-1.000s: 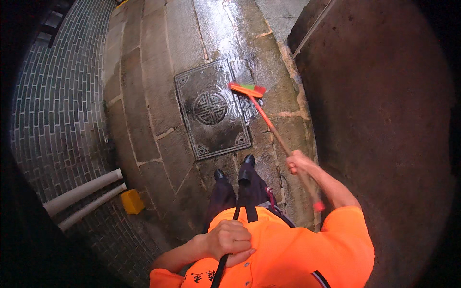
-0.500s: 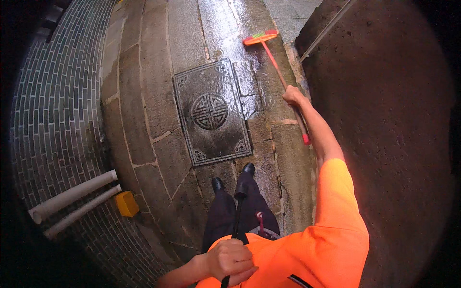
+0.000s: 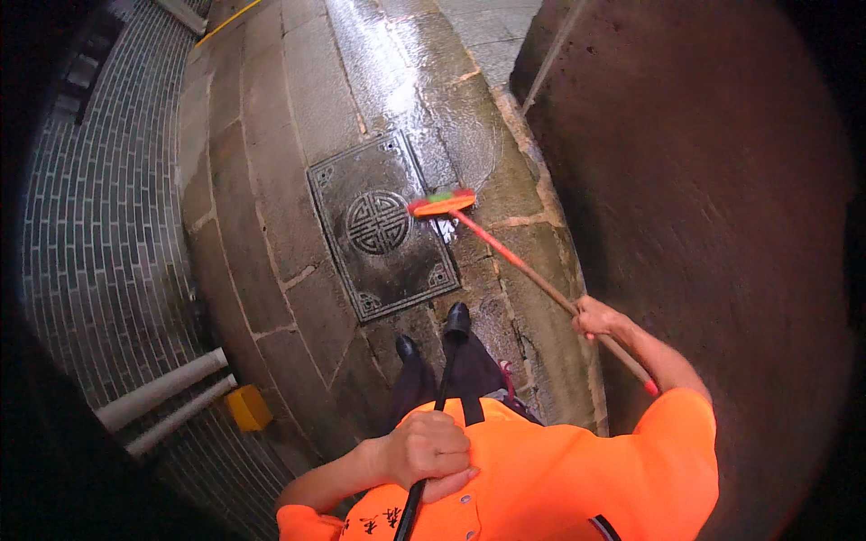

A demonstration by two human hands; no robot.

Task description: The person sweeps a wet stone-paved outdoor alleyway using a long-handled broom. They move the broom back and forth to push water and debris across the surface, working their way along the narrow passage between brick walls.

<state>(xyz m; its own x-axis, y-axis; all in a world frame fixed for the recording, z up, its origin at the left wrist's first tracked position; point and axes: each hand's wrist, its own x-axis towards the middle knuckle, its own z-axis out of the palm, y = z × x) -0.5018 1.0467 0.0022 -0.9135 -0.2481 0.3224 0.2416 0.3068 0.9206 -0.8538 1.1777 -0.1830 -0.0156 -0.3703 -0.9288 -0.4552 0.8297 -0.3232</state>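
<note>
Right hand [image 3: 597, 317] grips the broom [image 3: 505, 252], its head at the cover's [image 3: 383, 225] two o'clock corner. Left hand [image 3: 431, 451] clenches a black pole [image 3: 437, 406]. Slabs [image 3: 271, 135] at twelve o'clock glisten wet; nearer stone looks unswept.

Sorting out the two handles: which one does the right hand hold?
The right hand grips the red broom handle, ending in the orange brush head; the black handle is in the left hand.

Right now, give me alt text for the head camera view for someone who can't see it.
A person in an orange shirt holds a red-handled broom in the right hand, its head on wet stone paving beside a square metal cover. The left hand grips a black pole at the chest; a brick wall stands left.
</note>
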